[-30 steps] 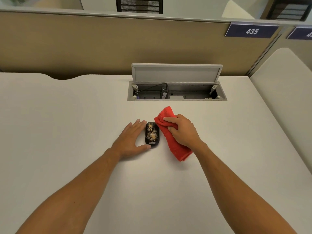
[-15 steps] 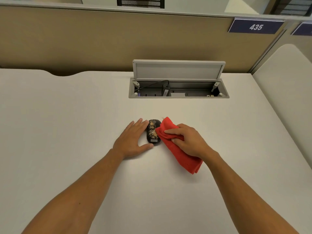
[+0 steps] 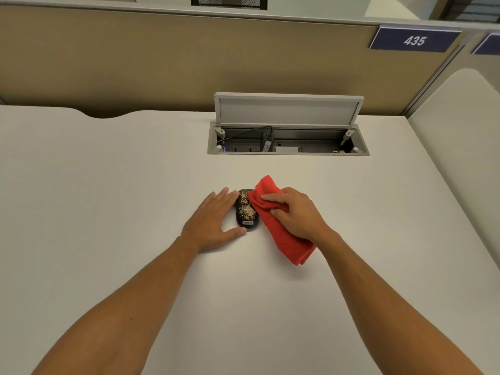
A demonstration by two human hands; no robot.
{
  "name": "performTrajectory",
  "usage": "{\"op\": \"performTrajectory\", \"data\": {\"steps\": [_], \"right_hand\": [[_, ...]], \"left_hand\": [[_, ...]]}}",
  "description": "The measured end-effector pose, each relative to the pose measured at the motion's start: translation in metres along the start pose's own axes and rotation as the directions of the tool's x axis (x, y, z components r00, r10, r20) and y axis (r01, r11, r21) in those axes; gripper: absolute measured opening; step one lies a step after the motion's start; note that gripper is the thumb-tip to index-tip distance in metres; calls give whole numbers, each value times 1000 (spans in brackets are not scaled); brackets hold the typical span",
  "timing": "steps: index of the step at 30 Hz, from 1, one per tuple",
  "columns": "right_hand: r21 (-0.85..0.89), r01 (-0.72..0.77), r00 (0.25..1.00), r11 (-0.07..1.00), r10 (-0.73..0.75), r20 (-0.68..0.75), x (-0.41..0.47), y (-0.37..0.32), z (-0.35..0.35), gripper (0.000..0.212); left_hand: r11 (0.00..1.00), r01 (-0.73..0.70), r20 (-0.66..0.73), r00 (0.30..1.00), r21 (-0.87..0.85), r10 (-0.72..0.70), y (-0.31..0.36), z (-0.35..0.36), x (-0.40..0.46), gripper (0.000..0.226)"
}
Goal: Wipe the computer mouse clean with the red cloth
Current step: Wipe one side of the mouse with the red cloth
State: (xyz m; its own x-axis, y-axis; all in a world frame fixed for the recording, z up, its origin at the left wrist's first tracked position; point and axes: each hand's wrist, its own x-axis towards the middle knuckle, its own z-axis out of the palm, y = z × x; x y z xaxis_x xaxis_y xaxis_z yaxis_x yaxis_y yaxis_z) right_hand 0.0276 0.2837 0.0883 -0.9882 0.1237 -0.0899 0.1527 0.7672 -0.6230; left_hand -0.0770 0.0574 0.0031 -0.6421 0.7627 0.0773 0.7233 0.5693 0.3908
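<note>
A black computer mouse [image 3: 245, 212], speckled with pale crumbs, lies on the white desk [image 3: 108, 198]. My left hand [image 3: 213, 221] rests flat against its left side, thumb curled near its rear end. My right hand [image 3: 296, 212] grips a folded red cloth [image 3: 286, 239] and presses its front edge onto the mouse's upper right side. The rest of the cloth trails back to the right on the desk under my wrist.
An open cable box [image 3: 288, 143] with its grey lid up is set into the desk behind the mouse, with a plug and cord inside. A tan partition [image 3: 162, 63] with a "435" sign [image 3: 415, 40] runs along the back. Another desk [image 3: 465, 131] adjoins on the right.
My right hand has brought the red cloth leftward from beside the mouse onto its upper right side. My left hand has stayed against the mouse.
</note>
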Motion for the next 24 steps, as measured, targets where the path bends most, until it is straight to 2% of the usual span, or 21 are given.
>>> {"op": "performTrajectory", "data": {"steps": [4, 10, 12, 15, 17, 24], "right_hand": [[-46, 71, 993, 996, -67, 92, -13, 4, -2, 41], [-60, 84, 977, 995, -70, 200, -27, 10, -22, 40], [-26, 62, 985, 998, -57, 163, -26, 9, -29, 41], [15, 23, 1000, 1000, -23, 6, -18, 6, -30, 41], [11, 10, 999, 1000, -9, -50, -12, 1, -23, 42], [-95, 76, 990, 993, -63, 129, -21, -4, 0, 42]], "left_hand": [[1000, -12, -9, 1000, 0, 12, -1, 1, 1, 94], [1000, -9, -14, 1000, -9, 9, 0, 0, 0, 94], [1000, -5, -10, 1000, -9, 5, -1, 1, 0, 94], [1000, -4, -10, 1000, -4, 4, -1, 1, 0, 94], [1000, -3, -12, 1000, -6, 3, -1, 0, 0, 94], [1000, -1, -21, 1000, 0, 1, 0, -1, 0, 94]]}}
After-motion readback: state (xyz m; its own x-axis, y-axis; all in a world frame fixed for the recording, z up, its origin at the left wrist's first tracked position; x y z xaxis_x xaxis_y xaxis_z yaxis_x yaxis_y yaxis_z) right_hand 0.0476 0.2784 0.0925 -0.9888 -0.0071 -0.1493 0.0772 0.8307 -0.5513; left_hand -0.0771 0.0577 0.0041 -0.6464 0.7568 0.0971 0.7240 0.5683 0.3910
